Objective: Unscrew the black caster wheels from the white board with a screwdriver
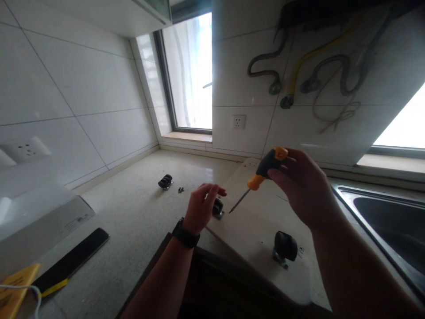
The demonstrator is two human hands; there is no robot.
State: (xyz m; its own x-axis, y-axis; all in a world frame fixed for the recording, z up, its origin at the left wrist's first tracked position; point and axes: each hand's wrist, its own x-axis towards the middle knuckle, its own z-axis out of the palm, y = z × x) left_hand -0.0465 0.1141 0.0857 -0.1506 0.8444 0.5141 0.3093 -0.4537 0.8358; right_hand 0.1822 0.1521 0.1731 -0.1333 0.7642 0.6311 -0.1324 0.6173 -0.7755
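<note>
My right hand (302, 186) grips a screwdriver (265, 169) with an orange and black handle. Its shaft slants down to the left, and the tip is just above a white board (252, 230). Close to that tip, a black caster wheel (217, 206) with a metal plate stands at the board's left edge. My left hand (203, 204), with a dark watch on the wrist, has its fingers bent over this caster and hides part of it. Another caster wheel (285, 246) stands at the near right of the board.
On the pale countertop (133, 212) lie a third caster wheel (165, 181) and several small screws (181, 190). A long black item (75, 257), a white box (63, 221) and a yellow item (20, 283) with a cable are at left. A steel sink (345, 195) is at right.
</note>
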